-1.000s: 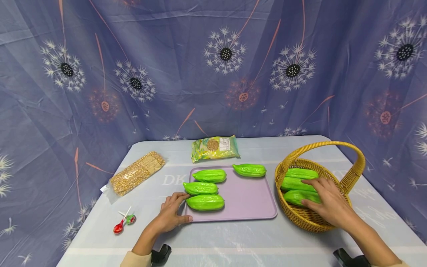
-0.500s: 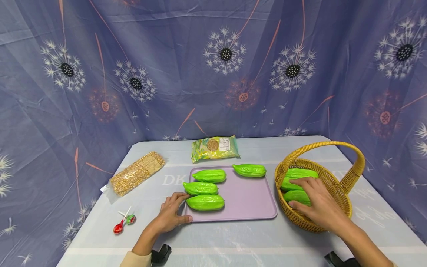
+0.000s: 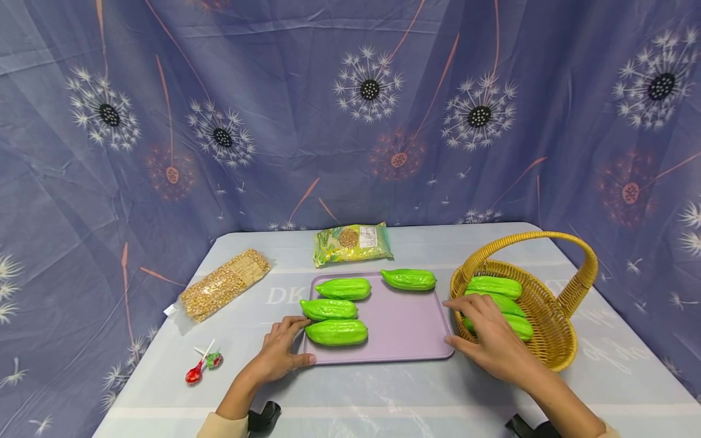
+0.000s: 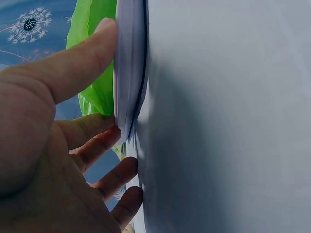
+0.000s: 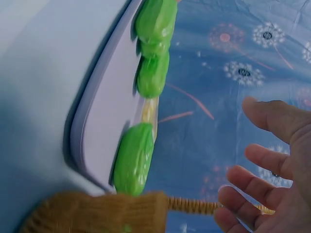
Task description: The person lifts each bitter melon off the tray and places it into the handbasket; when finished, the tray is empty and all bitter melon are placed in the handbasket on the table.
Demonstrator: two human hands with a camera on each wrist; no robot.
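In the head view my left hand (image 3: 285,347) rests at the near left corner of a lilac tray (image 3: 405,328). In the left wrist view its thumb (image 4: 92,53) lies along the rim, with the fingers loosely bent and spread around the corner. Several glossy green ridged gourds lie on the tray, the nearest gourd (image 3: 336,333) close to that hand and another gourd (image 3: 409,280) at the far right corner. My right hand (image 3: 493,340) hovers between the tray and the wicker basket (image 3: 553,316), fingers spread and holding nothing. Green gourds (image 3: 495,286) lie inside the basket, partly hidden by the hand.
Behind the tray lies a yellow-green packet (image 3: 353,243). A clear bag of corn kernels (image 3: 224,286) sits at the back left, and two lollipops (image 3: 202,365) lie at the front left. The basket's tall handle (image 3: 537,236) arches over it.
My right hand has moved left, from over the basket to its left rim beside the tray, uncovering more of the gourds inside. The left hand has stayed at the tray corner.
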